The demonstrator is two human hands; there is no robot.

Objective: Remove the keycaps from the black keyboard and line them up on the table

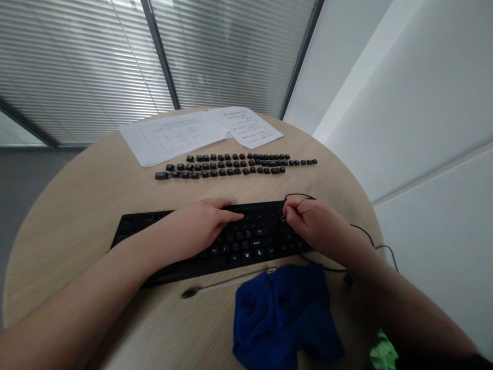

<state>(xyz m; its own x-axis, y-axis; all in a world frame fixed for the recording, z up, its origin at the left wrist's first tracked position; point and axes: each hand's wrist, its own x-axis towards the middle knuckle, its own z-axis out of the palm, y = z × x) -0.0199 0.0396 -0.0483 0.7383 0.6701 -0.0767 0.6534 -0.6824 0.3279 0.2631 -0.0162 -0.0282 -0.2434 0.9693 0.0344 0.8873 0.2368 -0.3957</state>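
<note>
A black keyboard lies across the round wooden table. My left hand rests flat on its middle keys, fingers pointing right. Over the keyboard's right end, my right hand has its fingers pinched together, holding what looks like a thin wire tool with a loop on top; what sits between the fingertips is too small to make out. Beyond the keyboard, three rows of loose black keycaps lie on the table.
Two printed paper sheets lie at the far side. A crumpled blue cloth sits at the near edge, a thin brush-like tool beside it. The keyboard's cable trails right. Something green shows at the lower right.
</note>
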